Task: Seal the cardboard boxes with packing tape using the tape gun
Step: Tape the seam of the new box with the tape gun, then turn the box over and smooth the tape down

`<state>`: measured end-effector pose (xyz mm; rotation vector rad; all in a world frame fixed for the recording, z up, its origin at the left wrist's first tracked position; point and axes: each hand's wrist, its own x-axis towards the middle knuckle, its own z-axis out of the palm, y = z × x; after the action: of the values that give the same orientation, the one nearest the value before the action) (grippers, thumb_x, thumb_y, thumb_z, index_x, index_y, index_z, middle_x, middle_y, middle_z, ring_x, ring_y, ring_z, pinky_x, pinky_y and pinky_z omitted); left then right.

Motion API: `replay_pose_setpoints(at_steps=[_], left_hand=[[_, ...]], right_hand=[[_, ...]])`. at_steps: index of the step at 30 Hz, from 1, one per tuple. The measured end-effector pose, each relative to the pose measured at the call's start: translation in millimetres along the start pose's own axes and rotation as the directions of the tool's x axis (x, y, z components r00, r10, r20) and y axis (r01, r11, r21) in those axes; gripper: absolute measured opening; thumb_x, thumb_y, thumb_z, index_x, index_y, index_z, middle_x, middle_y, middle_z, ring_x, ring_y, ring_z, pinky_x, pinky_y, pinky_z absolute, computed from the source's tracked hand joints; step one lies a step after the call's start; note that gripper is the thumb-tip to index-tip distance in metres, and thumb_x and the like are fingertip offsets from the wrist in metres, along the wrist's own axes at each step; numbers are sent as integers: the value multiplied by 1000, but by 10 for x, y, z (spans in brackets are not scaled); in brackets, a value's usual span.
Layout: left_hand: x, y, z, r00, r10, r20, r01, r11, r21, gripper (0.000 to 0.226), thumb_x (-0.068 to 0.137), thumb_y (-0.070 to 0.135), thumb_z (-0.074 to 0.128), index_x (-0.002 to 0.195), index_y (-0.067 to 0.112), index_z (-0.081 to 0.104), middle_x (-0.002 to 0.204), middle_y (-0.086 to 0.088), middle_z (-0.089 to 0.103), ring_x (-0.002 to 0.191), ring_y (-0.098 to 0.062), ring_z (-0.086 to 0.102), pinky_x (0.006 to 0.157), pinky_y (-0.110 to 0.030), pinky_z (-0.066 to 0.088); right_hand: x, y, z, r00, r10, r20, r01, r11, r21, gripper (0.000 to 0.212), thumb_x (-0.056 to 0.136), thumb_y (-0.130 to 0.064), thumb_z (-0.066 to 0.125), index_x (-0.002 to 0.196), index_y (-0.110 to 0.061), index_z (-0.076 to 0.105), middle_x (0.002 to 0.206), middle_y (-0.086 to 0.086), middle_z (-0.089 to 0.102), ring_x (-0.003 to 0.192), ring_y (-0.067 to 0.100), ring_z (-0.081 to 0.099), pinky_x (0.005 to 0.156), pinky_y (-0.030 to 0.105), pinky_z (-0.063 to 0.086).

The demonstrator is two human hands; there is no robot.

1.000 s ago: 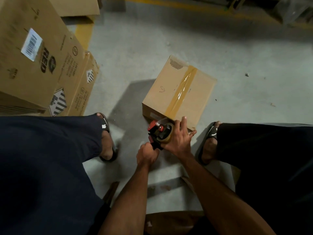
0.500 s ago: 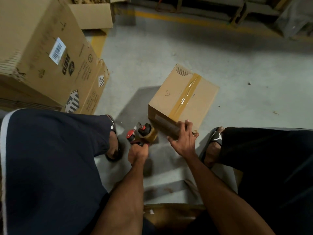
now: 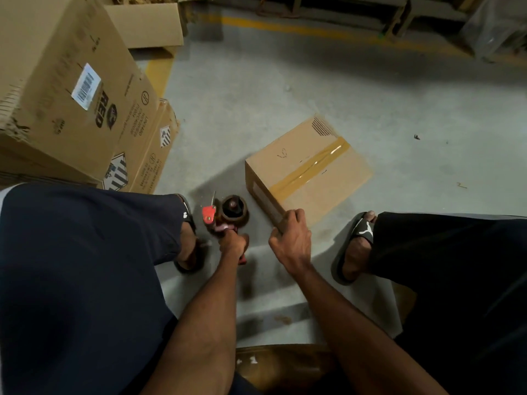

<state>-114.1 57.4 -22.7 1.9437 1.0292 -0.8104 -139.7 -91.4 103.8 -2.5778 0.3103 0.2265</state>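
Tape gun [image 3: 225, 213] gripped by the handle in left hand [image 3: 234, 243], fingers wrapped round it, red front and brown roll pointing away, low over the floor [image 3: 285, 89] between the two sandalled feet and apart from the box. Right hand [image 3: 291, 238] just right of it, fingers curled over the near bottom edge of the small box [image 3: 308, 172], touching the near side where the tape strip [image 3: 309, 168] folds down. Box resting on the floor just beyond both hands, closer to the right one, strip running across the top seam from near edge to far edge. Farther left, big printed cartons [image 3: 71, 89] stacked and leaning, barcode label on the largest. Beyond those, an open carton [image 3: 148, 24], then a yellow line [image 3: 313, 31] painted across the floor.
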Motion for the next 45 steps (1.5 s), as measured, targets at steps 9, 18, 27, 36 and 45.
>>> replay_pose_setpoints(at_steps=[9, 18, 27, 36, 45], left_hand=[[-762, 811, -25, 917, 398, 28, -338, 811, -477, 38, 96, 43, 63, 121, 14, 62, 103, -3, 66, 93, -21, 63, 79, -30, 50], [-740, 847, -66, 872, 486, -61, -489, 865, -114, 45, 96, 22, 66, 139, 16, 53, 134, -3, 55, 123, -23, 56, 93, -31, 44], [-698, 1237, -81, 862, 507, -15, -507, 862, -23, 45, 94, 37, 55, 132, 12, 54, 124, -7, 62, 109, -28, 61, 90, -37, 49], [-543, 1463, 90, 900, 366, -236, -378, 926, -5, 54, 98, 62, 48, 114, 12, 64, 108, -7, 69, 94, -29, 63, 77, -37, 45], [-538, 1403, 310, 774, 498, -390, -426, 866, 261, 67, 96, 69, 40, 133, 14, 45, 121, -15, 63, 107, -35, 62, 82, -43, 50]], right_hand=[[129, -55, 19, 995, -40, -90, 76, 894, 441, 4, 86, -10, 65, 85, -11, 68, 87, 0, 65, 83, 14, 59, 81, 41, 53], [268, 183, -203, 997, -76, 9, 67, 923, 378, 15, 85, -6, 67, 98, -13, 70, 100, 1, 66, 92, 15, 64, 85, 36, 57], [572, 513, -221, 966, -205, 161, 224, 968, -112, 63, 105, -44, 46, 161, -20, 30, 167, 1, 28, 154, 24, 25, 119, 57, 27], [910, 457, -60, 965, -253, 61, 260, 944, -202, 49, 107, -37, 39, 152, -19, 47, 157, 4, 47, 150, 29, 35, 118, 59, 27], [1129, 569, -37, 933, -357, -50, 323, 890, -323, 43, 106, -37, 40, 138, -16, 57, 138, 5, 58, 114, 28, 53, 103, 47, 43]])
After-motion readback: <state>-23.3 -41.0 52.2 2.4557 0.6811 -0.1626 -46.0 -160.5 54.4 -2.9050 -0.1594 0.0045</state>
